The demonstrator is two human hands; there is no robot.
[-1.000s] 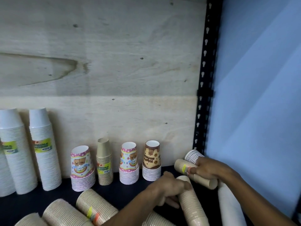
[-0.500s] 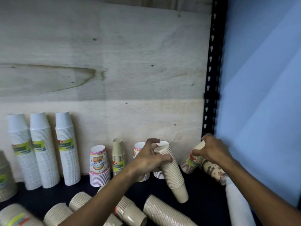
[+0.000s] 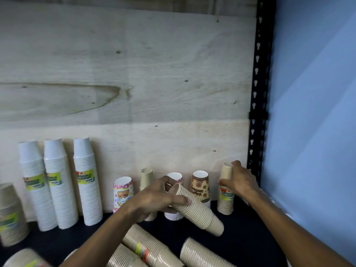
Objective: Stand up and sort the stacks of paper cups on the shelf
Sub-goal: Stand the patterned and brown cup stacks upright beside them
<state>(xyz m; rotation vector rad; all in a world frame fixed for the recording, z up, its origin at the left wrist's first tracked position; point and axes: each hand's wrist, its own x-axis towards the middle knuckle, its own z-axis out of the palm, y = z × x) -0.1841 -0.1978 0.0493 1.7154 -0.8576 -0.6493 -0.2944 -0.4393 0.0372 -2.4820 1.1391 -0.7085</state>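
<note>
My left hand (image 3: 158, 197) grips a tan stack of ribbed paper cups (image 3: 198, 211), tilted above the dark shelf (image 3: 246, 228) with its closed end low and to the right. My right hand (image 3: 239, 180) holds a small tan stack with a green label (image 3: 225, 199) upright by the back board, near the black post. Between them stands a brown printed stack (image 3: 200, 185). A pink printed stack (image 3: 123, 191) and a slim tan stack (image 3: 147, 176) stand behind my left hand.
Three tall white stacks (image 3: 55, 182) lean on the plywood back board (image 3: 134, 93) at the left, with a tan stack (image 3: 9, 212) at the far left. Several tan stacks (image 3: 146, 245) lie on their sides in front. A black slotted post (image 3: 258, 93) and a blue wall (image 3: 312, 112) bound the right.
My right hand has set its small tan stack upright at the back right. My left hand has lowered its tilted stack a little. The view has shifted slightly.
</note>
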